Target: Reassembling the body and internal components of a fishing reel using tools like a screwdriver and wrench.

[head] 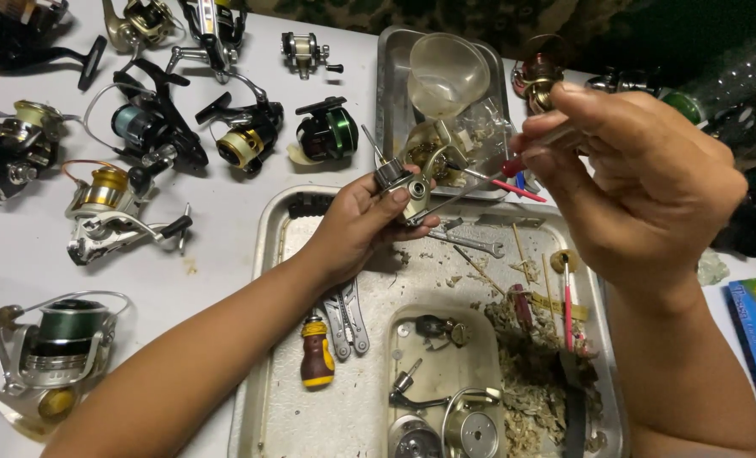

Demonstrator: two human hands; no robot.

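Over the far edge of the big metal tray (268,254), the left hand (357,229) has its fingers wrapped round a small grey reel part (405,193), thumb on top, holding it tilted. The right hand (641,182) pinches a thin clear tube with a red tip (514,163) between fingertips, aimed leftward at the part. A steady left grip, wrist braced on the tray rim, looks wise; so does bringing the tip in slowly. A wrench (471,244) lies just beneath, fishing reels (153,127) on the bench (22,246) to the left.
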